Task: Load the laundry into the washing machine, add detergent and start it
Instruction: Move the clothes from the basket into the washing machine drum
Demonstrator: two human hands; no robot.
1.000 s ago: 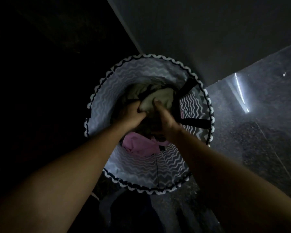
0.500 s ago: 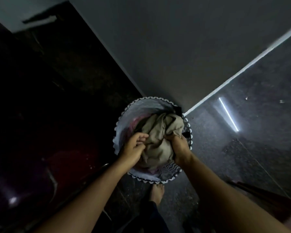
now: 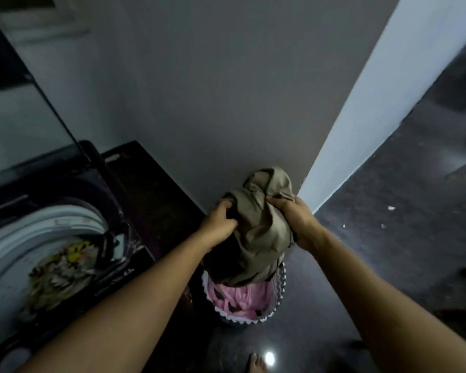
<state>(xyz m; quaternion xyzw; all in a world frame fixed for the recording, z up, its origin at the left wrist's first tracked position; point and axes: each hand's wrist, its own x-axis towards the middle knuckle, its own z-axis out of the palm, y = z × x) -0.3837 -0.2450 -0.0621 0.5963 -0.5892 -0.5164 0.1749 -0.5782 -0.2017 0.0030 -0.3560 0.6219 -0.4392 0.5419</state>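
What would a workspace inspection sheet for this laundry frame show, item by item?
Surface: dark polished floor.
Job's things: khaki garment raised over the laundry basket; pink clothes inside it; washing machine with lid open, patterned laundry inside.
Clutter: white scraps on the floor.
Grips: left grip and right grip both clutch the khaki garment.
Cables: nothing seen.
Surroundings: grey wall; a bare foot at the bottom edge.

That khaki garment [image 3: 261,224]: matt, creased cloth. The pink fabric [image 3: 240,300], soft too. The floor [image 3: 388,238] gleams, polished dark stone; wall [image 3: 226,90] flat matt paint; washer rim [image 3: 38,230] smooth white plastic.
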